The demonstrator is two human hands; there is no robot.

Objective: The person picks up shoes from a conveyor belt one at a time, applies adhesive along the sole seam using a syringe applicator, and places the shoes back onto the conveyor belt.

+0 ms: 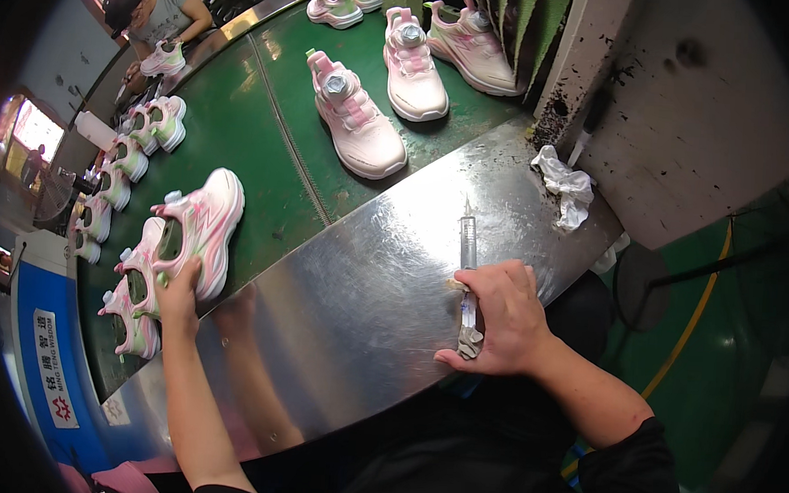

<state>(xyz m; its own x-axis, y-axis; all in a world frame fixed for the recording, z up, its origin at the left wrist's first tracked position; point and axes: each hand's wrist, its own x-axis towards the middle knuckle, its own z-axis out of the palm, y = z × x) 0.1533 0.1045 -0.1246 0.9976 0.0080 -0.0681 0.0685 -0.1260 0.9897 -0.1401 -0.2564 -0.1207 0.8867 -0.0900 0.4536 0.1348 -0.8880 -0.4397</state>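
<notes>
My left hand [180, 296] grips a pink and white sneaker [217, 215] by its heel end, at the left of the green belt. Two similar sneakers stand just left of it, and the nearest one [137, 300] has a green lining. Over the steel table edge [356, 289], my right hand [508, 319] is closed around a clear syringe [468, 241]. Its thin needle points away from me, and some crumpled grey material [470, 342] wraps the plunger end by my thumb.
More sneakers [356, 124] stand on the green belt [266, 142], with a row of several [131, 159] along its far left side. Crumpled white tissue [565, 186] lies by the machine post. Green strips hang at the back. A person at the far left handles another sneaker [163, 59].
</notes>
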